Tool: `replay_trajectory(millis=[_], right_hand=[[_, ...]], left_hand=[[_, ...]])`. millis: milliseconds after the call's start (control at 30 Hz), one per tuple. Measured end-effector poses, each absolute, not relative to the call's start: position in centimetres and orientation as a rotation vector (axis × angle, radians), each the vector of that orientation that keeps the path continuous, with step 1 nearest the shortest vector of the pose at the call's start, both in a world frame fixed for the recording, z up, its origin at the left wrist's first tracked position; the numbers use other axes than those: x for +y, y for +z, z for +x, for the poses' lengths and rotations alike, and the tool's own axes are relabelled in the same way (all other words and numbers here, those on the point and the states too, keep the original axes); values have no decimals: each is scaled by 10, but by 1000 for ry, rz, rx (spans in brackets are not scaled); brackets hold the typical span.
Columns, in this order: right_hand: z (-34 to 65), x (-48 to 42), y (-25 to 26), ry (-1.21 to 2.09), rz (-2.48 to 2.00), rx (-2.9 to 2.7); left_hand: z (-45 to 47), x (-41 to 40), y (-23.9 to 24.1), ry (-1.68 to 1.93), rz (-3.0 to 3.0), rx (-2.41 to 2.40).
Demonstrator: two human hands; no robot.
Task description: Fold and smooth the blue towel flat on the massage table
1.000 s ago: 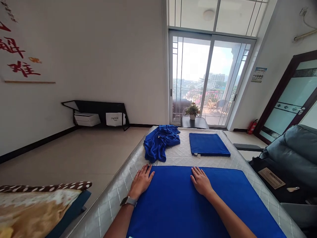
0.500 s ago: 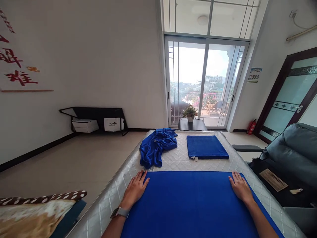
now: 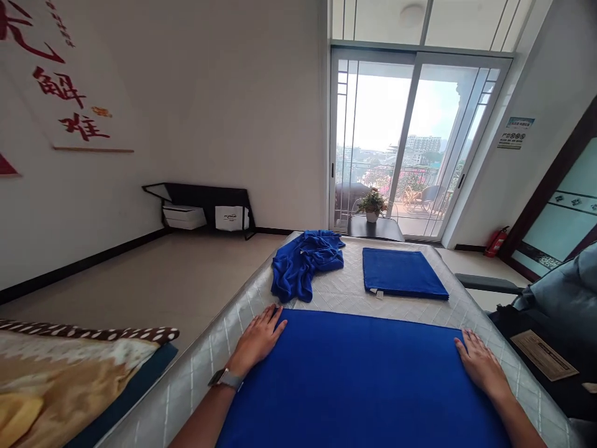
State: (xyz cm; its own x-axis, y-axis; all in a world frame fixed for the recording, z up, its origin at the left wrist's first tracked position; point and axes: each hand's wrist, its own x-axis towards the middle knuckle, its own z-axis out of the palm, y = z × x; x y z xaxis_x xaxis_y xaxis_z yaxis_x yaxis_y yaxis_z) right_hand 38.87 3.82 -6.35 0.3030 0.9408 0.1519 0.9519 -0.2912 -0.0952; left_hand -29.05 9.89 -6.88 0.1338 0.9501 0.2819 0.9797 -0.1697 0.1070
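A large blue cloth (image 3: pixel 364 379) is spread smooth over the white quilted mattress (image 3: pixel 333 287) in front of me, its near end out of view. My left hand (image 3: pixel 258 336) rests flat near its far left corner, fingers stretched out; a watch (image 3: pixel 226 378) is on that wrist. At the far right corner lies my right hand (image 3: pixel 480 361), also flat, with fingers extended over the cloth's edge. Beyond the spread cloth, a crumpled blue cloth (image 3: pixel 305 264) sits on the left. To its right is a neatly folded blue cloth (image 3: pixel 403 272) with a small white tag.
A patterned blanket (image 3: pixel 84 373) lies at lower left. Past the mattress's far end stands a dark chair or small table (image 3: pixel 375 228) bearing a potted plant (image 3: pixel 372 205). On the right are a dark armchair (image 3: pixel 564 286) and a fire extinguisher (image 3: pixel 496 241).
The view has turned a little to the left, so the room appears shifted right. Both hands remain flat at the spread cloth's far corners, and the cloths look unchanged.
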Motion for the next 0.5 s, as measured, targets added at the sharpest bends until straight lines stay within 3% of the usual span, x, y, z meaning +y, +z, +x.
replay_trajectory(millis=[500], right_hand=[[379, 37, -54, -118, -2399, -1727]], left_hand=[[-273, 88, -34, -530, -2252, -2048]])
